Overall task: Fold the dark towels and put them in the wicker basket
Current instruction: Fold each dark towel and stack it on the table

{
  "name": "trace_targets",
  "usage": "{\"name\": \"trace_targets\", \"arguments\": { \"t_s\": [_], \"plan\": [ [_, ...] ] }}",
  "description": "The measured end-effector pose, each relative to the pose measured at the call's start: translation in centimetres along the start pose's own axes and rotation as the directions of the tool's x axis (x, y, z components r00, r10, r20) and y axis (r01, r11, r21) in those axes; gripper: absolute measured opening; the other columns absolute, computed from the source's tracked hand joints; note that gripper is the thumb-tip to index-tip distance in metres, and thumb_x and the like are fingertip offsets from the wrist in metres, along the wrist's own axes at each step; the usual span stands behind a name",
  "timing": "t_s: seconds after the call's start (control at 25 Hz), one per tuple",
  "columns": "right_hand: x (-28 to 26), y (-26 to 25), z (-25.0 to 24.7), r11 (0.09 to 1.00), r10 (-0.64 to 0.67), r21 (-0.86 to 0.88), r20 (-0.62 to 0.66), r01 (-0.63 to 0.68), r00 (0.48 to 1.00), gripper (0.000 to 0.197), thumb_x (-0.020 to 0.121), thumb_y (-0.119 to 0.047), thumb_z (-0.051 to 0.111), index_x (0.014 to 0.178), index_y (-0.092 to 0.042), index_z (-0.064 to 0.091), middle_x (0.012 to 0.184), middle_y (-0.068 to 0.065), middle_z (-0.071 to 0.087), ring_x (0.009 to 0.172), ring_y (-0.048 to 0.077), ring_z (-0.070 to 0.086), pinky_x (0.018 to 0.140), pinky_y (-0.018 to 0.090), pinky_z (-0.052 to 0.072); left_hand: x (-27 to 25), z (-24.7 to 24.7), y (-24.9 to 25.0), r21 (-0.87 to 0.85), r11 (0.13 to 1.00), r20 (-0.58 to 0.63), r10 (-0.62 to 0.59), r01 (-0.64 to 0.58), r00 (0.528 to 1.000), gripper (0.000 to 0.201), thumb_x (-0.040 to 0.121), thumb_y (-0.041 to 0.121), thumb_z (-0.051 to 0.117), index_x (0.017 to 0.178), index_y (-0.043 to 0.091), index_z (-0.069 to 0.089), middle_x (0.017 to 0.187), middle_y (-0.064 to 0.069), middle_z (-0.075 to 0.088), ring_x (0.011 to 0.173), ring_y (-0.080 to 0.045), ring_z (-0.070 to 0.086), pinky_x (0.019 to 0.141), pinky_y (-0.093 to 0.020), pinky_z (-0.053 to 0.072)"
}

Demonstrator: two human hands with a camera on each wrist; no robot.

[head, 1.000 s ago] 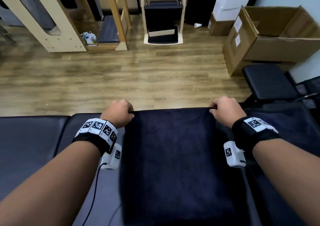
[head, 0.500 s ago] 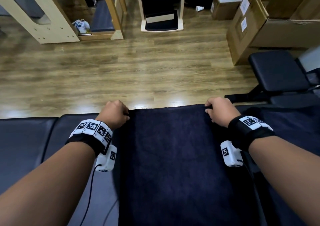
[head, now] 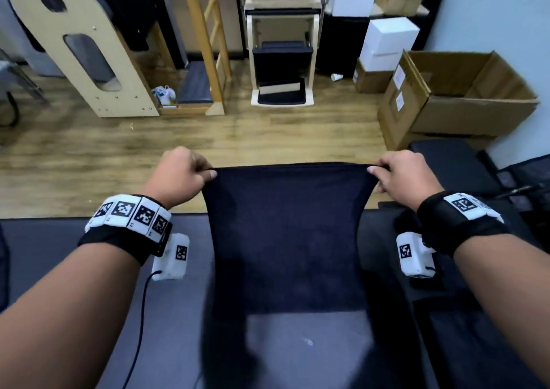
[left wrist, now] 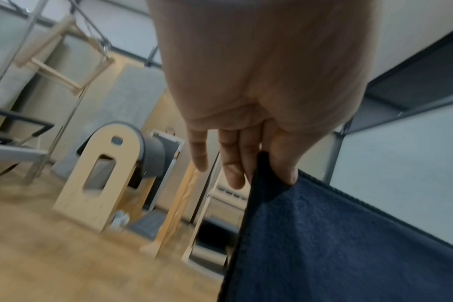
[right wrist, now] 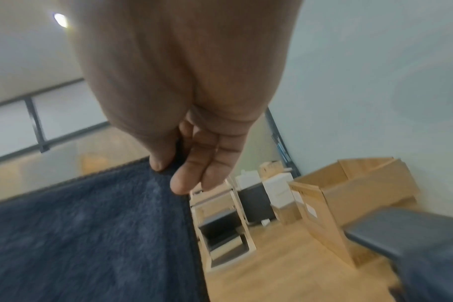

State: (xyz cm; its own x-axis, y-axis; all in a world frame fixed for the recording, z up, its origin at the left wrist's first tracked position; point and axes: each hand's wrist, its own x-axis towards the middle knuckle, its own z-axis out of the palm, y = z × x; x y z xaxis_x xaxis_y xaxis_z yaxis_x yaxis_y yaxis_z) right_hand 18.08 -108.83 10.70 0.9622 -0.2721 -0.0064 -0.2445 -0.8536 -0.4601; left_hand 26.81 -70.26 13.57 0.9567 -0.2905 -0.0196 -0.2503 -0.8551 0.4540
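At centre frame of the head view, the dark towel (head: 285, 234) hangs as a taut sheet between my two hands, its top edge running left to right across the picture and its long axis dropping toward the lower edge, where it goes out of view. My left hand (head: 181, 177) pinches the upper-left corner, thumb (left wrist: 285, 163) over the hem and fingers (left wrist: 233, 163) behind it; my right hand (head: 401, 177) pinches the upper-right corner in the same way (thumb (right wrist: 160, 157) on the near face, fingers (right wrist: 194, 175) on the far face). Both hands stand level and equally near the cloth, so neither leads. Below the towel lies the dark padded bench (head: 59, 254), with more dark cloth (head: 464, 314) heaped at lower right. I judge the coming fold to turn on bringing the held edge toward the hidden lower edge. An open cardboard box (head: 464, 106) at upper right shows no contents; the wicker basket is not in view.
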Motion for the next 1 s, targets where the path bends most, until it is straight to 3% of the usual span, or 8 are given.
{"name": "trace_targets", "arguments": {
  "t_s": [0.12, 0.2, 0.32, 0.44, 0.56, 0.64, 0.76, 1.0],
  "plan": [
    [-3.5, -2.9, -5.5, 0.990, -0.110, 0.063, -0.238, 0.128, 0.965, 0.015, 0.095, -0.024, 0.064, 0.092, -0.013, 0.073, 0.068, 0.001, 0.070, 0.075, 0.020, 0.065, 0.072, 0.026, 0.047, -3.3, -6.1, 2.1, -0.050, 0.992, -0.170, 0.101, -0.111, 0.980, 0.013, 0.090, 0.016, 0.070, 0.083, 0.006, 0.075, 0.069, -0.007, 0.065, 0.070, -0.024, 0.059, 0.066, -0.026, 0.036],
    [-6.7, -3.8, -8.4, 0.974, -0.173, 0.075, -0.367, 0.214, 0.914, 0.009, 0.090, -0.023, 0.072, 0.089, -0.014, 0.074, 0.069, -0.003, 0.066, 0.072, 0.016, 0.062, 0.065, 0.014, 0.039, -6.2, -9.0, 3.1, -0.084, 0.978, -0.251, 0.165, -0.191, 0.954, 0.007, 0.087, 0.015, 0.072, 0.084, 0.010, 0.076, 0.073, -0.002, 0.066, 0.073, -0.017, 0.058, 0.070, -0.025, 0.037],
    [-11.5, -3.3, -9.2, 0.968, -0.205, 0.062, -0.373, 0.245, 0.905, 0.013, 0.080, -0.021, 0.082, 0.079, -0.019, 0.070, 0.066, -0.008, 0.062, 0.061, 0.003, 0.055, 0.059, 0.010, 0.037, -10.8, -9.2, 3.3, -0.026, 0.957, -0.266, 0.272, -0.289, 0.925, 0.007, 0.078, 0.010, 0.080, 0.079, 0.015, 0.076, 0.073, 0.005, 0.067, 0.073, -0.015, 0.062, 0.071, -0.025, 0.042],
    [-17.3, -0.5, -6.0, 0.948, -0.292, 0.038, -0.281, 0.315, 0.914, 0.023, 0.073, -0.010, 0.086, 0.091, -0.018, 0.075, 0.075, -0.004, 0.068, 0.067, 0.000, 0.058, 0.068, 0.007, 0.042, -16.5, -4.0, 1.0, -0.008, 0.950, -0.123, 0.309, -0.312, 0.943, 0.024, 0.073, 0.005, 0.081, 0.090, 0.020, 0.074, 0.078, 0.007, 0.067, 0.077, -0.018, 0.064, 0.071, -0.026, 0.044],
    [-23.1, 4.0, 0.5, 0.923, -0.377, -0.098, -0.041, 0.372, 0.925, 0.027, 0.072, -0.008, 0.085, 0.094, -0.023, 0.080, 0.087, -0.003, 0.071, 0.080, 0.015, 0.070, 0.077, 0.028, 0.056, -22.7, 3.9, -1.5, 0.156, 0.946, 0.139, 0.263, -0.283, 0.955, 0.026, 0.081, 0.016, 0.068, 0.103, 0.030, 0.075, 0.089, 0.006, 0.069, 0.092, -0.021, 0.058, 0.083, -0.034, 0.051],
    [-26.7, 6.5, 4.4, 0.960, -0.199, -0.157, 0.200, 0.232, 0.959, 0.017, 0.076, -0.021, 0.079, 0.091, -0.029, 0.079, 0.092, -0.008, 0.069, 0.089, 0.020, 0.070, 0.080, 0.030, 0.056, -26.5, 8.9, -2.9, 0.201, 0.955, 0.293, 0.151, -0.216, 0.944, 0.023, 0.082, 0.020, 0.061, 0.097, 0.031, 0.076, 0.091, 0.006, 0.068, 0.096, -0.020, 0.054, 0.087, -0.035, 0.050],
    [-32.0, 9.4, 8.9, 0.953, -0.022, -0.254, 0.489, 0.166, 0.872, 0.014, 0.075, -0.036, 0.069, 0.088, -0.033, 0.071, 0.099, -0.008, 0.069, 0.095, 0.019, 0.068, 0.082, 0.030, 0.054, -31.9, 13.9, -3.8, 0.221, 0.970, 0.435, -0.006, -0.100, 0.900, 0.020, 0.075, 0.022, 0.056, 0.088, 0.025, 0.072, 0.091, 0.005, 0.068, 0.098, -0.019, 0.059, 0.082, -0.031, 0.052],
    [-37.8, 10.2, 9.6, 0.962, -0.012, -0.220, 0.566, 0.165, 0.824, 0.012, 0.082, -0.033, 0.065, 0.093, -0.035, 0.067, 0.094, -0.004, 0.071, 0.080, 0.016, 0.069, 0.076, 0.028, 0.056, -38.6, 15.4, -2.8, 0.186, 0.982, 0.549, -0.093, -0.013, 0.830, 0.017, 0.075, 0.017, 0.057, 0.086, 0.022, 0.069, 0.085, 0.001, 0.070, 0.090, -0.022, 0.065, 0.069, -0.026, 0.047]
  ]
}}
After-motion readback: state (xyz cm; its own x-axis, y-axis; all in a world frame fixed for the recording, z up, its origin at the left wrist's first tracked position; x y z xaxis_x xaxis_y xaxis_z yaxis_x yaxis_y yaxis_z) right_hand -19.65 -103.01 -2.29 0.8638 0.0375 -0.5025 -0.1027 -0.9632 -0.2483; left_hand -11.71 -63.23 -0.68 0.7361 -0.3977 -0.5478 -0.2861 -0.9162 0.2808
